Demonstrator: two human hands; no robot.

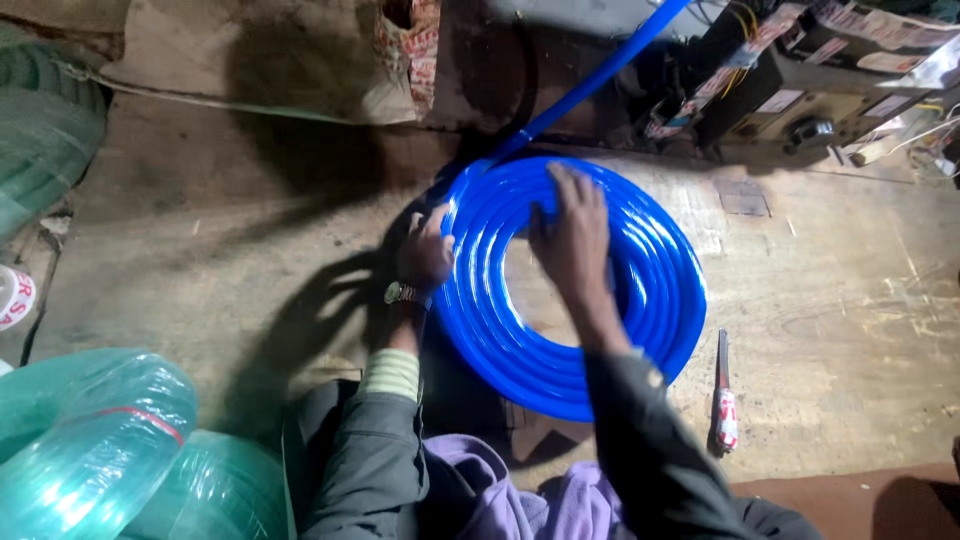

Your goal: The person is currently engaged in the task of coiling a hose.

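The coil of blue hose (570,290) lies flat on the dusty floor (840,300) right in front of my knees, and both my hands are on it. My left hand (427,250) sits at the coil's left outer edge, fingers curled against the outermost turns. My right hand (575,235) lies across the coil's far side, palm down, fingers spread flat and nearly straight over the turns, reaching toward the outer rim; it presses rather than grips. Whether my left fingers fully close around the hose, I cannot tell.

There is one blue coil, wound in several turns, with one straight run of the same hose (600,75) leaving its far edge toward a machine (800,90). Just right of the coil lies one knife (724,400) with a wrapped handle. Well left of the coil and nearer to me lie wrapped bundles of green hose (110,440), at least two. One wristwatch (402,293) sits on my left wrist.
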